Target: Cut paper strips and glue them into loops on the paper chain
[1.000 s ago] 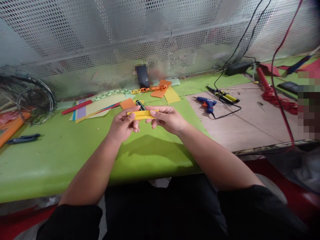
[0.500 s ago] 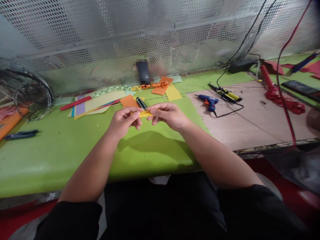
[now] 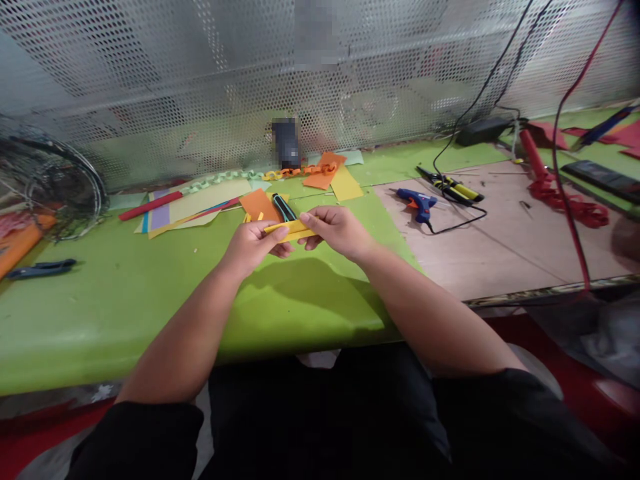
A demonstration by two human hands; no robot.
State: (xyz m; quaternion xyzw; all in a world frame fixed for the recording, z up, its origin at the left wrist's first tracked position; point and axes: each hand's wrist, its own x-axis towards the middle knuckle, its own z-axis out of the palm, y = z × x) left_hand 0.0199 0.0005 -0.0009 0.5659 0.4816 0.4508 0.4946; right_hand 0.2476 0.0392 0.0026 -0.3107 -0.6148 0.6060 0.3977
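Between my two hands is a folded yellow paper strip (image 3: 295, 230), held above the green tabletop (image 3: 150, 293). My left hand (image 3: 253, 247) pinches its left end between thumb and fingers. The thumb of my right hand (image 3: 335, 230) presses on the strip's right end, with the fingers behind it. Just beyond the strip lies a black and teal utility knife (image 3: 284, 207), close to an orange paper piece (image 3: 257, 202). Small yellow bits (image 3: 253, 217) show behind my left hand.
A paper chain (image 3: 225, 179) runs along the back, near coloured sheets (image 3: 200, 208). To the right, a blue glue gun (image 3: 417, 202) and yellow-black pliers (image 3: 457, 190) lie on a wooden board (image 3: 450, 260). A stapler-like tool (image 3: 43, 269) is at left.
The yellow strip is turned so more of its face shows, and my thumbs have shifted along it. My left hand sits slightly further right, uncovering small yellow bits behind it.
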